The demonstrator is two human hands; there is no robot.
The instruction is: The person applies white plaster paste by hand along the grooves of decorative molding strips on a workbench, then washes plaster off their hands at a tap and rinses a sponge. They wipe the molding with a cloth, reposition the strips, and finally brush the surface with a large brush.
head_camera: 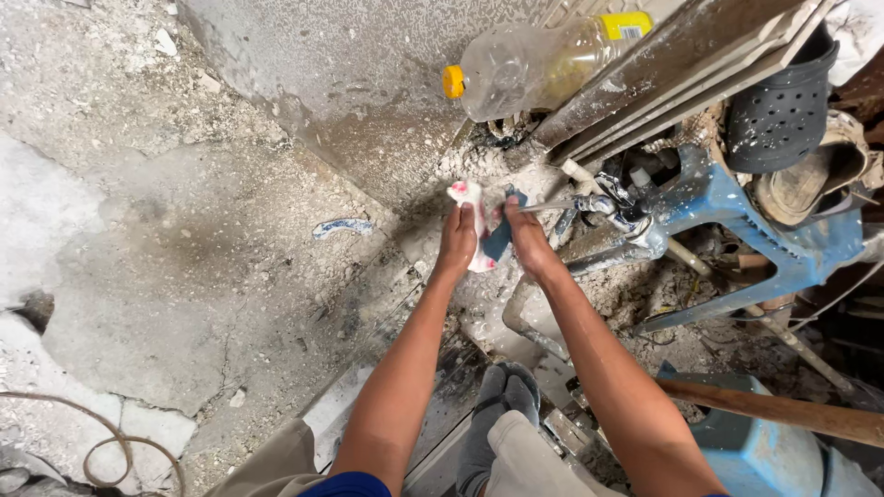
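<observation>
My left hand (458, 241) grips a white rag with pink spots (470, 195), held low over the dusty concrete floor. My right hand (527, 241) is closed around a dark blue piece of cloth or tool (498, 241) right beside it; a thin metal blade or trowel (549, 205) juts from this hand toward the right. The two hands touch each other at the rag. Both forearms reach forward from the bottom of the view. What exactly the blue piece is cannot be told.
A clear plastic bottle with a yellow cap (525, 64) lies against the wall. A blue plastic chair (737, 216) lies tipped amid rubble, a dark perforated basket (781, 106) above it. A wooden handle (783, 410) crosses a blue container (764, 451). A cable (110, 446) loops bottom left.
</observation>
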